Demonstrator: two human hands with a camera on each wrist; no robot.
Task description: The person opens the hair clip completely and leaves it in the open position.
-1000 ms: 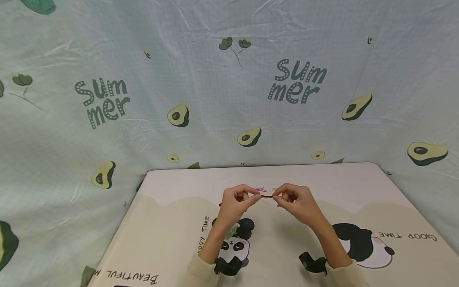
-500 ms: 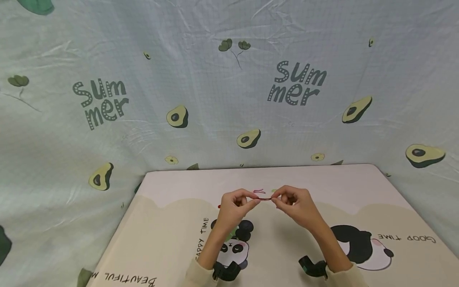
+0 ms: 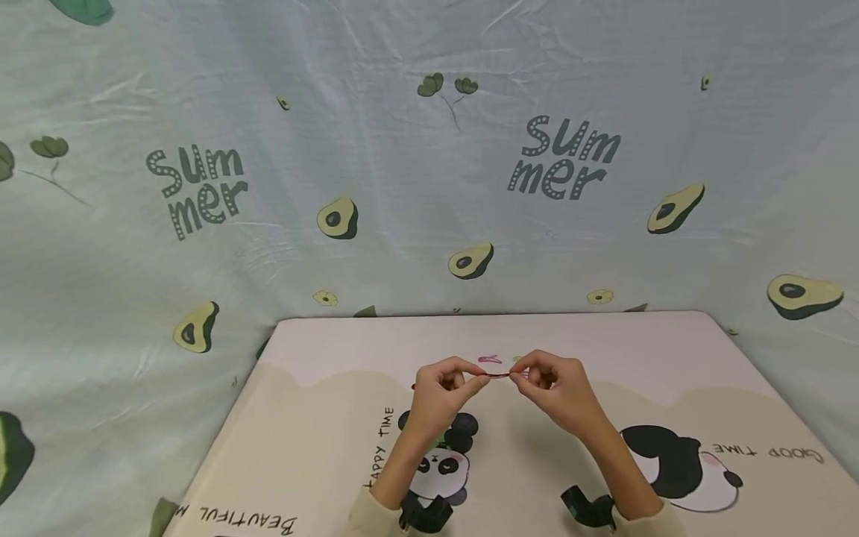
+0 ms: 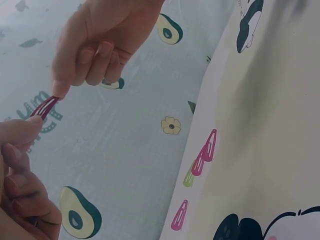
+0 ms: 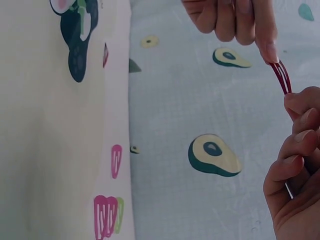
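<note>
In the head view, a dark red snap hair clip (image 3: 497, 375) is held in the air between my two hands, over the far part of the table. My left hand (image 3: 435, 399) pinches one end with thumb and index finger. The other end sits between the thumb and index finger of my right hand (image 3: 562, 394). The clip's slotted metal shape shows best in the right wrist view, as a slim, slightly bowed clip (image 5: 282, 78). The remaining fingers of both hands are folded in toward the palms. Fingertips cover both ends of the clip.
Along the table's far side lie several more snap clips: a single pink clip (image 4: 180, 215), two overlapping pink clips (image 5: 104, 215) beside a green clip (image 5: 119, 215), and a red clip (image 5: 105, 55). A printed cloth (image 3: 403, 164) hangs behind the table (image 3: 302, 447).
Both hands have come slightly lower in the head view, with the red hair clip still pinched between them. The head view has shifted a little.
</note>
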